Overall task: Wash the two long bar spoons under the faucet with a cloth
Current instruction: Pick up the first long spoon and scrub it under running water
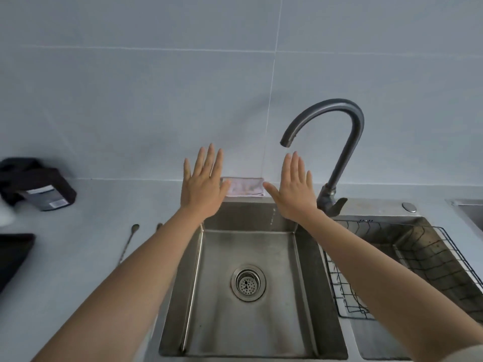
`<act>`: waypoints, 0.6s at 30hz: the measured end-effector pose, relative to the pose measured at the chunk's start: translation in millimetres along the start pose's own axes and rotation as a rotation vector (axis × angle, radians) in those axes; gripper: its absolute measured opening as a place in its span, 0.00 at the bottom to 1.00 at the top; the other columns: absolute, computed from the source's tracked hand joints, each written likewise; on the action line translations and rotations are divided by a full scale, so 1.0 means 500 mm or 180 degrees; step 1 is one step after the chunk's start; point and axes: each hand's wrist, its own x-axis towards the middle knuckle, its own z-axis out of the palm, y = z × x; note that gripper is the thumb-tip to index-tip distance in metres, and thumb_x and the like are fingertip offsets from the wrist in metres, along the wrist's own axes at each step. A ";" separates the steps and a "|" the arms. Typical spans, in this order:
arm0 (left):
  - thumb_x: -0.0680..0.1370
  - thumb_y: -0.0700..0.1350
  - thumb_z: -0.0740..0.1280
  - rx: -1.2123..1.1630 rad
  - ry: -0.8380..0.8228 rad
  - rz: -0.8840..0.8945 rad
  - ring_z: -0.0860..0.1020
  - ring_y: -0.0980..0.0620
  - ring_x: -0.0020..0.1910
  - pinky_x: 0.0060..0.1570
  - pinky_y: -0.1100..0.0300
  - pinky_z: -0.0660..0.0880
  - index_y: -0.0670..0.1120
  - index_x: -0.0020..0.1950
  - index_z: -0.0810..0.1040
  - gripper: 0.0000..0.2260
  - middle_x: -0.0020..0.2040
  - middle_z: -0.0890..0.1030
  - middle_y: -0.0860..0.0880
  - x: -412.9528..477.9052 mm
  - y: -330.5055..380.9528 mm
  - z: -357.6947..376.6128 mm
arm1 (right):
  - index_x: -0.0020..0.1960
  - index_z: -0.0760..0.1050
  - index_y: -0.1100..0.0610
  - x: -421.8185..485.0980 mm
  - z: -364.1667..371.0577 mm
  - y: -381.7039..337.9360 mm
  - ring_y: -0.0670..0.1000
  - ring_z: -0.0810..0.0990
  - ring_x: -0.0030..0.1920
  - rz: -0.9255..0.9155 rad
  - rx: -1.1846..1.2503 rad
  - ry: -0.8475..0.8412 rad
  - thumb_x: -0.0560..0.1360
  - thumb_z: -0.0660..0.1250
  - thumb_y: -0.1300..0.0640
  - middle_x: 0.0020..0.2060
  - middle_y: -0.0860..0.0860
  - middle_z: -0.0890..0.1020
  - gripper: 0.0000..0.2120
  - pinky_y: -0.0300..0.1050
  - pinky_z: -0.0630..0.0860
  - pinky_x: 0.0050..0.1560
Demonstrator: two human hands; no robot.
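The two long bar spoons (135, 227) lie side by side on the surface just left of the sink (307, 283). Their bowls point toward the wall, and the person's left forearm hides most of their handles. The cloth (245, 187) sits folded at the back rim of the sink, against the tiles. The faucet (329, 194) arches over the basin, and no stream shows from its spout. The left hand (202, 184) and right hand (295, 189) hover above the back of the sink, either side of the cloth. Each grip is spread flat and holds nothing.

The washing looks not yet begun. The next move probably calls for taking up the cloth and a spoon, then turning the water on. A wire rack (418, 257) fills the right basin.
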 end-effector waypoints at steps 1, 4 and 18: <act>0.81 0.55 0.48 0.0019 -0.0039 -0.0113 0.39 0.47 0.76 0.73 0.45 0.39 0.45 0.76 0.38 0.29 0.77 0.39 0.46 -0.016 -0.020 0.005 | 0.74 0.30 0.60 -0.003 0.001 -0.019 0.56 0.33 0.75 -0.0109 -0.0050 -0.0015 0.78 0.44 0.39 0.74 0.56 0.33 0.38 0.51 0.35 0.73; 0.81 0.55 0.47 0.0023 -0.0132 -0.0456 0.39 0.47 0.76 0.73 0.45 0.39 0.45 0.76 0.38 0.29 0.77 0.39 0.46 -0.069 -0.081 0.015 | 0.74 0.29 0.60 -0.011 0.010 -0.082 0.56 0.33 0.75 -0.0404 -0.0157 -0.0091 0.78 0.44 0.39 0.74 0.56 0.33 0.38 0.52 0.36 0.74; 0.80 0.53 0.55 -0.0082 -0.0645 -0.1712 0.69 0.42 0.64 0.60 0.49 0.66 0.40 0.73 0.56 0.26 0.66 0.71 0.40 -0.313 -0.287 0.115 | 0.76 0.39 0.58 -0.038 0.192 -0.379 0.57 0.46 0.77 -0.1333 0.0006 -0.0965 0.80 0.47 0.43 0.77 0.56 0.44 0.33 0.53 0.51 0.76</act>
